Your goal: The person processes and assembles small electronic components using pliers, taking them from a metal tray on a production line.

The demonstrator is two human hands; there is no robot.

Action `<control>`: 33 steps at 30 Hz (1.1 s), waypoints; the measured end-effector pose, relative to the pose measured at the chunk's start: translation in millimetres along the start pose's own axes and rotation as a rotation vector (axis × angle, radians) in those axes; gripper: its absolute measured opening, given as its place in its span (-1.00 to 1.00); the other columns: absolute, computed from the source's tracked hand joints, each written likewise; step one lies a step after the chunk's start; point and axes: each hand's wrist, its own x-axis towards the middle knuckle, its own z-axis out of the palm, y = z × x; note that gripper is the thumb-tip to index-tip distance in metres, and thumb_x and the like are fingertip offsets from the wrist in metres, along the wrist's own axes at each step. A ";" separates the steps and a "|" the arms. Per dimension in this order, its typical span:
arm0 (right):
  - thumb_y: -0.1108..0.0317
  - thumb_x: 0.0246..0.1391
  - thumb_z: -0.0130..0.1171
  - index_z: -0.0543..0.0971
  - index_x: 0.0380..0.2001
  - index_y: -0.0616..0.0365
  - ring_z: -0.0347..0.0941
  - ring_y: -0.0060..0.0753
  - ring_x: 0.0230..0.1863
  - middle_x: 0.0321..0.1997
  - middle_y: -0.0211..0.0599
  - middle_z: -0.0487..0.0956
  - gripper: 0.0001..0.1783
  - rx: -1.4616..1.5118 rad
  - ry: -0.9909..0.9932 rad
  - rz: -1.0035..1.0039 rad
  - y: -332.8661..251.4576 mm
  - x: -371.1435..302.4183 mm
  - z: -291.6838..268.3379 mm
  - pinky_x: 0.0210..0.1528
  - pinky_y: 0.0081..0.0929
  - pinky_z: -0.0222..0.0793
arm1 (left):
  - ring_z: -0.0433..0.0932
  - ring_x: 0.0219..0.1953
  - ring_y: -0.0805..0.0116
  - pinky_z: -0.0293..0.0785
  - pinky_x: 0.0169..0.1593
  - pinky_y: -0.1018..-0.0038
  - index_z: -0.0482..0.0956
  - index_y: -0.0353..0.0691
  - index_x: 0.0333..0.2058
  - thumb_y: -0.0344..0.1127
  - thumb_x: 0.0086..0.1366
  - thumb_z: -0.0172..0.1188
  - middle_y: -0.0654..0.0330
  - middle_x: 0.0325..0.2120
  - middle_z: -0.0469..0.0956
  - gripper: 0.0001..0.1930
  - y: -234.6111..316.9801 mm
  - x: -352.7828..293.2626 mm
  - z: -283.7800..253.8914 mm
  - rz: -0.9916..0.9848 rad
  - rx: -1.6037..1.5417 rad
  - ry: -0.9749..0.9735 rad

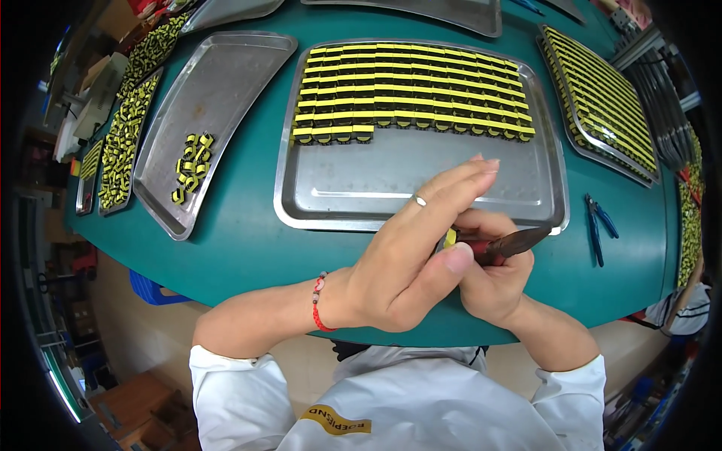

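Observation:
My two hands meet in front of the near edge of a metal tray (323,177). In my left hand (406,263), a small yellow-and-black block-shaped component (450,239) shows between thumb and fingers, mostly covered by them. The other fingers of that hand reach out over the tray. My right hand (496,282) is closed around a hand tool with a red grip and a dark pointed end (519,242); its exact kind is partly hidden. Rows of similar yellow-topped components (414,89) fill the tray's far half, the nearest row being short and at the left.
A curved-looking tray (248,68) at left holds several loose components (193,167). Farther left, another tray is heaped with components (124,143). At right stand a stacked, filled tray (602,98) and blue-handled pliers (596,229) on the green table (248,252).

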 end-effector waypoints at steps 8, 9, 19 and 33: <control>0.60 0.05 0.34 0.45 -0.01 0.37 0.56 -0.52 -0.27 -0.16 -0.13 0.59 -0.57 -0.064 -0.026 -0.033 -7.0 4.3 -3.9 -0.35 -0.59 0.53 | 0.40 0.03 0.26 0.29 0.03 0.42 0.31 -0.49 0.21 0.09 0.52 -0.28 -0.11 0.17 0.41 -0.33 1.9 3.6 -6.9 -0.087 0.152 0.004; 0.60 0.05 0.34 0.45 -0.01 0.37 0.56 -0.52 -0.27 -0.16 -0.13 0.59 -0.57 -0.062 -0.025 -0.033 -8.3 4.2 -2.8 -0.35 -0.59 0.53 | 0.39 -0.07 0.37 0.28 -0.06 0.49 0.33 -0.48 0.20 0.10 0.53 -0.30 -0.07 0.14 0.44 -0.33 5.3 3.5 -8.2 -0.177 0.107 0.038; 0.55 -0.13 0.49 0.45 0.01 0.20 0.48 -0.44 -0.52 -0.33 -0.13 0.53 -0.40 -0.437 -0.028 -0.537 -3.5 15.9 -16.6 -0.63 -0.58 0.38 | 0.32 -0.23 0.51 0.28 -0.10 0.55 0.38 -0.45 0.15 -0.01 0.57 -0.30 0.05 -0.09 0.55 -0.44 -1.0 10.0 -19.3 -0.241 -0.047 0.140; 0.58 0.12 0.21 0.36 -0.01 0.17 0.52 -0.41 -0.47 -0.16 -0.19 0.45 -0.61 0.035 0.031 0.098 -7.7 0.8 -13.2 -0.44 -0.51 0.47 | 0.35 -0.47 0.56 0.33 -0.35 0.56 0.55 -0.39 -0.19 -0.16 0.54 -0.21 0.17 -0.42 0.56 -0.58 -7.1 28.1 -82.7 -0.316 -0.065 0.538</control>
